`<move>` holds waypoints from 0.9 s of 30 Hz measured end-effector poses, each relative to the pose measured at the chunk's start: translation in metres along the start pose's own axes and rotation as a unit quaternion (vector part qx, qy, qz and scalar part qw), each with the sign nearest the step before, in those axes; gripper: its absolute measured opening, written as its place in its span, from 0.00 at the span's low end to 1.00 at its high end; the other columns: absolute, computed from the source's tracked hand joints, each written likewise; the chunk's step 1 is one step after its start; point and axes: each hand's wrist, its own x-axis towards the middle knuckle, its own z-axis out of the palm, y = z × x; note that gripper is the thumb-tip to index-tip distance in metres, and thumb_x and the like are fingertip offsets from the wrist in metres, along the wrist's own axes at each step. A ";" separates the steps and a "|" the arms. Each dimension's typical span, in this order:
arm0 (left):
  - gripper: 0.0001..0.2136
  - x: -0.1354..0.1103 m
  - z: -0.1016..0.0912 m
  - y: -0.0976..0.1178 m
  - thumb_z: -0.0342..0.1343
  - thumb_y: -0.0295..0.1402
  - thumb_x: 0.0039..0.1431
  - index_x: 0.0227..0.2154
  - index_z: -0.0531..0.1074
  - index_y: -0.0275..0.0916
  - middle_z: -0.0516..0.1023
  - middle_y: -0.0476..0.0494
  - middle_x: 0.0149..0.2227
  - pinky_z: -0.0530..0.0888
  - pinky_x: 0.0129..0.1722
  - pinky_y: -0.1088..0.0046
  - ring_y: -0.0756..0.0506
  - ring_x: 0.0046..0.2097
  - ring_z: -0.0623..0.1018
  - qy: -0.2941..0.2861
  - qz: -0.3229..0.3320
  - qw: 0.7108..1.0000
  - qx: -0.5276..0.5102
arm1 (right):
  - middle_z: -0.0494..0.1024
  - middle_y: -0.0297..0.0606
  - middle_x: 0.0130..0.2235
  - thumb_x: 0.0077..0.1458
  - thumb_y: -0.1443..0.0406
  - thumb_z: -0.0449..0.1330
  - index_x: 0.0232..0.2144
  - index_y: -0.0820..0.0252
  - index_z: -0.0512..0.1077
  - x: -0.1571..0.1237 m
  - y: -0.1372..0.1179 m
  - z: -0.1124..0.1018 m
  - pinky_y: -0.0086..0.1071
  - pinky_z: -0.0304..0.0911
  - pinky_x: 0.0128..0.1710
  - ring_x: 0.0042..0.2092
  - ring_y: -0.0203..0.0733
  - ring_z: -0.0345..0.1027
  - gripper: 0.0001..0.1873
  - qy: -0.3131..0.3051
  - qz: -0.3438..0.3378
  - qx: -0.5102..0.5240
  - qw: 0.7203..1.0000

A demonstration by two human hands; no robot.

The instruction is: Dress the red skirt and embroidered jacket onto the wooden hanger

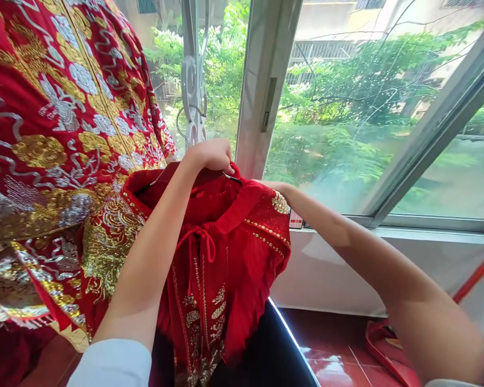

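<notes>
A red skirt (258, 258) with gold and silver beading hangs in front of me, its waistband open at the top and a cord tied in a bow (204, 240) at the front. My left hand (214, 154) is closed on the far edge of the waistband. Just below those fingers shows a thin metal hanger rod (233, 177) with a dark end. At the skirt's right side is my right hand (277, 186), touching the cloth; its fingers are hidden behind the fabric. A metal hanger hook (180, 122) rises behind my left wrist.
A red jacket (64, 107) with gold and silver embroidery hangs close on the left. Behind stand sliding windows (262, 97), a white metal grille (189, 80) and a sill (427, 234). Red slippers (387, 349) lie on the tiled floor (331, 344) at the lower right.
</notes>
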 end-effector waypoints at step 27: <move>0.10 0.023 0.036 0.026 0.57 0.29 0.53 0.39 0.74 0.33 0.75 0.36 0.36 0.69 0.38 0.66 0.40 0.41 0.76 0.137 -0.049 0.988 -0.044 | 0.76 0.35 0.25 0.47 0.65 0.64 0.32 0.60 0.76 -0.021 -0.018 -0.029 0.37 0.72 0.33 0.29 0.41 0.71 0.07 0.142 0.086 -0.030 0.986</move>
